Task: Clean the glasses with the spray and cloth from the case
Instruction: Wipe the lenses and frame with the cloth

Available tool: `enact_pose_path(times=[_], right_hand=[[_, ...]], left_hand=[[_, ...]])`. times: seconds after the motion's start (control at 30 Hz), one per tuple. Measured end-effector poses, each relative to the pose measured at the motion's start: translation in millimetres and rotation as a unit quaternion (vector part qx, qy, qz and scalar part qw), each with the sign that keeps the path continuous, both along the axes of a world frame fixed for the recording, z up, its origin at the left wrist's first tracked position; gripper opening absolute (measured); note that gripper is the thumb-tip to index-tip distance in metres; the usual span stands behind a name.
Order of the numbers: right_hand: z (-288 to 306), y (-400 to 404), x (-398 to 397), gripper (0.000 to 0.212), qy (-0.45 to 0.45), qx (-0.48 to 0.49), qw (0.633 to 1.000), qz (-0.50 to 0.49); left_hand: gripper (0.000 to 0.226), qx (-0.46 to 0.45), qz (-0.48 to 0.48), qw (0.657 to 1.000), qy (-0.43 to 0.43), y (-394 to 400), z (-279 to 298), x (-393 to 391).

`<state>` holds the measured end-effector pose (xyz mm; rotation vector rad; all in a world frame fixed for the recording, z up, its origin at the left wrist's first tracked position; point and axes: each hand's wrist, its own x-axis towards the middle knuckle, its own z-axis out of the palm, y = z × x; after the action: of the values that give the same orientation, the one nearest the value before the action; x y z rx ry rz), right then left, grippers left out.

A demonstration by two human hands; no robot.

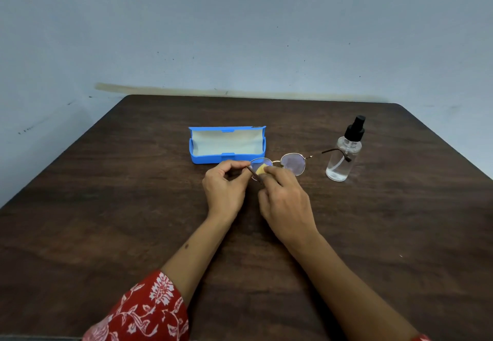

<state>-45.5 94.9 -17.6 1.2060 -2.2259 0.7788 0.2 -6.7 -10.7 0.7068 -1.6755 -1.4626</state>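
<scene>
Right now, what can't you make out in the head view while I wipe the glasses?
- Cloth: only a small yellow corner shows; the right hand covers the rest.
- Left lens of the glasses: mostly hidden behind the cloth and both hands, so smudges cannot be judged.
- Left hand grip: fingertips curl out of sight at the frame's hinge.
- Spray bottle: nozzle direction too small to tell.
- Case: its near wall hides part of the floor.
</scene>
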Motion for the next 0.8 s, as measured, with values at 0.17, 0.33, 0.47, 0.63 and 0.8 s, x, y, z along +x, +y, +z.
enact_pose_path(times=[0.17, 0.33, 0.47, 0.63, 0.8], right_hand=[[0.7, -0.1, 4.2, 0.031, 0.016, -0.007, 0.999, 0.037], [0.9, 0.9, 1.7, 0.029, 0.012, -0.012, 1.0, -0.014], [0.8, -0.2, 4.5, 0.032, 0.01, -0.006, 0.999, 0.041], [0.4, 0.3, 0.6, 0.035, -0.001, -0.003, 1.0, -0.003], [-0.1, -1.0, 4.1, 0.034, 0.004, -0.006, 0.999, 0.05]], left_hand=[[0.022, 0.005, 0.0, 1.0, 0.002, -0.2, -0.2, 0.3], [0.029, 0.001, 0.004, 1.0, -0.001, -1.3, -1.5, -0.3], [0.027, 0.004, 0.005, 1.0, 0.003, -1.1, -1.5, 0.5], [0.025, 0.002, 0.005, 1.0, 0.002, -0.1, 0.2, 0.7], [0.025, 0.002, 0.002, 1.0, 0.001, -1.0, -0.7, 1.1]])
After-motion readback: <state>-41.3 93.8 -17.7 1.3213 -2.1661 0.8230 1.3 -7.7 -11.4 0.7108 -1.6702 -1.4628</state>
